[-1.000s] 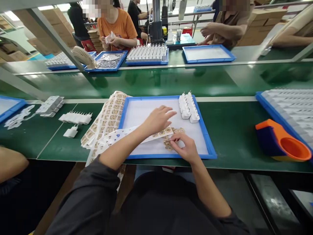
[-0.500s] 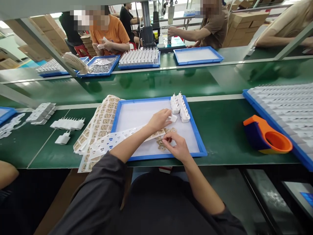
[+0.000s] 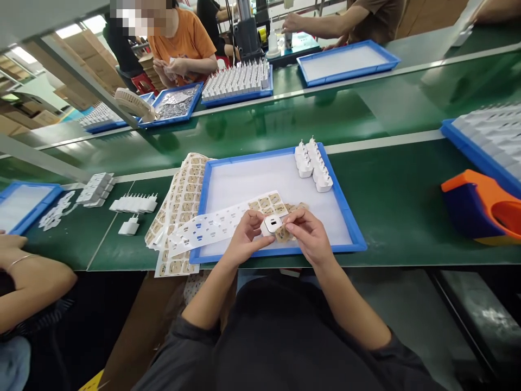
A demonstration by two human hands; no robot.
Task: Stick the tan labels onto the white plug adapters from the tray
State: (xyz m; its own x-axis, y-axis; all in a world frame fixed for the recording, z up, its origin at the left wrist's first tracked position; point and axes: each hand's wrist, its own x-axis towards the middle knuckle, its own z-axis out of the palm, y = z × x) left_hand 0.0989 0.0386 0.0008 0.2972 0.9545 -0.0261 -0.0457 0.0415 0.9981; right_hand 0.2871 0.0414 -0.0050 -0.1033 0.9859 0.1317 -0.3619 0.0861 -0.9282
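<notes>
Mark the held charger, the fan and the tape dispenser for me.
Held charger (image 3: pixel 267 225), head view: white face beside dark slot.
Fan (image 3: pixel 131 102), head view: pale round housing.
Tape dispenser (image 3: pixel 471 212), head view: dark blue side.

Bright, even workshop light on my feed, deep dark under the bench.
I see ceiling lamps (image 3: pixel 68 30) burnt out to white at upper left, and pale sheen streaks the glossy green belt (image 3: pixel 285 115). The tray (image 3: pixel 244 172) has a lining close to washed out; the black shirt (image 3: pixel 285 336) swallows its folds. The white adapter (image 3: pixel 266 227) reads clearly, but my wide lens stretches the orange-and-blue dispenser (image 3: pixel 472 209) at the right edge, and coarse pixels blot a patch at upper left.
</notes>
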